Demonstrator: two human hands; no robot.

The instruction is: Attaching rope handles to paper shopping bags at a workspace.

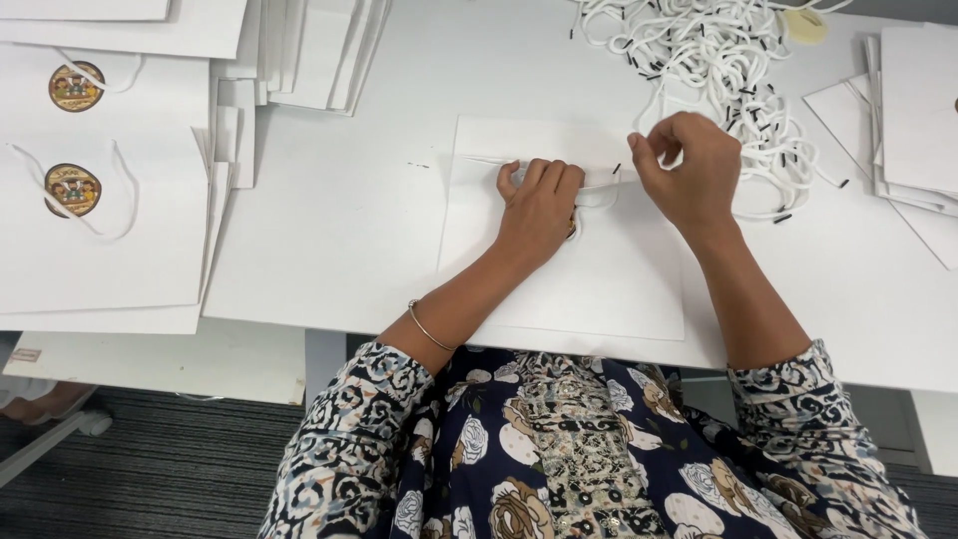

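Note:
A flat white paper bag (599,279) lies on the white table (339,220) in front of me. My left hand (539,205) presses down on the bag's upper part, fingers curled over the folded top edge, partly covering a round sticker. My right hand (689,165) pinches a white cord with a black tip at the bag's top right edge. A loop of that cord (599,200) lies between the two hands.
A tangled heap of white cords with black tips (718,60) sits at the back right. Finished white bags with round stickers and cord handles (100,190) are stacked at the left. More flat white bags (913,110) lie at the right, and others (309,50) at the back.

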